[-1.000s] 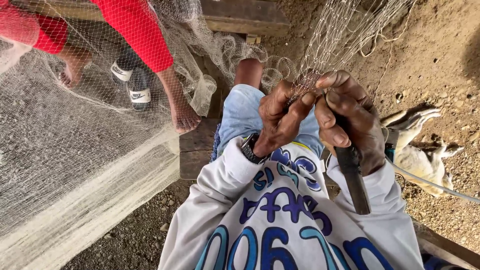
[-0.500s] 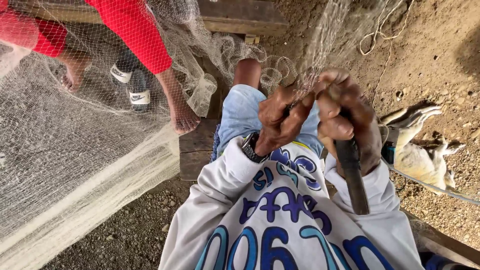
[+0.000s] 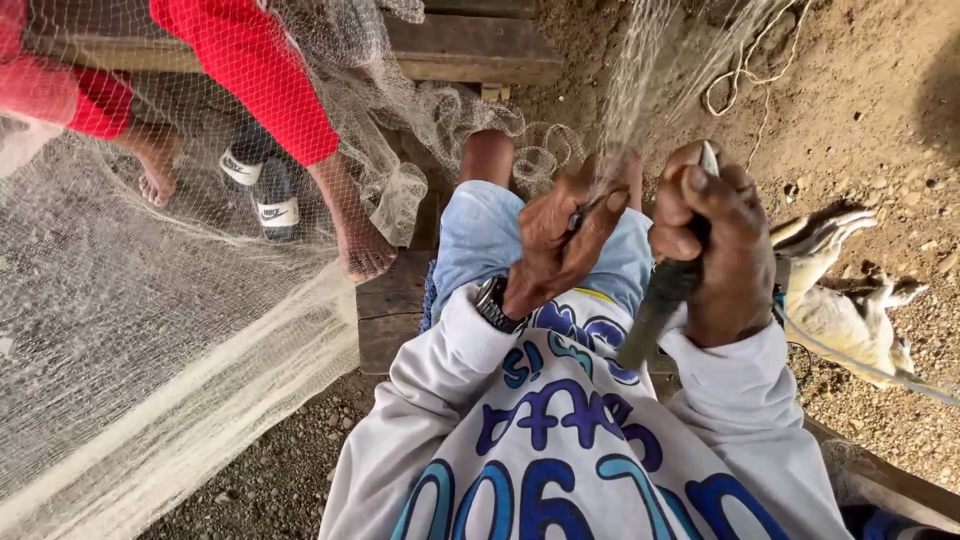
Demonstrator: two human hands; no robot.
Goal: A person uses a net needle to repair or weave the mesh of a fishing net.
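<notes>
While a strand of the pale fishing net (image 3: 640, 90) is pinched by the left hand (image 3: 560, 240) and the dark-handled knife (image 3: 665, 290) is gripped in the right hand (image 3: 715, 240), 1 slip risks cut fingers or mesh.

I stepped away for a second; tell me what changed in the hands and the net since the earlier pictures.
The right hand drew slightly apart from the left hand, with the dark-handled tool tilting further over. The left hand kept pinching the fishing net. The other person's bare foot and the spread net stayed where they were.
</notes>
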